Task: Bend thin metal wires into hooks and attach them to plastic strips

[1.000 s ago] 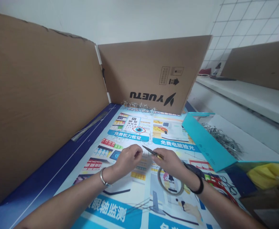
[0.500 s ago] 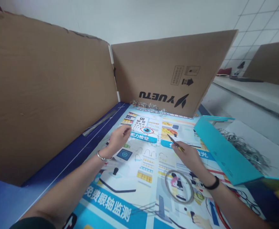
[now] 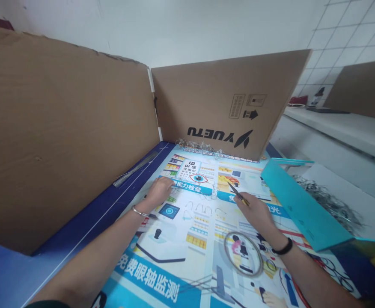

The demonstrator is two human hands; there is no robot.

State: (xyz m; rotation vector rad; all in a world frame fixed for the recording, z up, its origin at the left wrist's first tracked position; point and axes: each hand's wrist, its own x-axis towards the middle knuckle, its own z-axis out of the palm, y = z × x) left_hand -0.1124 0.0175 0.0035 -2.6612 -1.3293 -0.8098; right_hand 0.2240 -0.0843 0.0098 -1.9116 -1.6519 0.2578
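Observation:
My left hand (image 3: 159, 191), with a silver bangle on its wrist, is closed low over the printed poster sheet (image 3: 174, 231); whatever it may hold is too small to make out. In my right hand (image 3: 254, 210) is a pointed tool (image 3: 239, 195) with yellowish handles, its tip toward the upper left. Bent thin wire pieces (image 3: 203, 208) lie on the sheet between my hands. A coil of wire (image 3: 226, 252) rests nearer to me, left of my right forearm. Straight wires (image 3: 197, 283) lie at the front.
Cardboard panels (image 3: 68, 128) stand at the left and back (image 3: 206, 98). A turquoise box (image 3: 303, 205) with a tangle of wires (image 3: 325, 201) is at the right. Clear curled bits (image 3: 197, 145) lie along the back panel, and thin strips (image 3: 136, 169) beside the left one.
My left hand has turned palm down and moved slightly lower and left in the view. My right hand keeps the tool, nearly in place. The view has shifted slightly.

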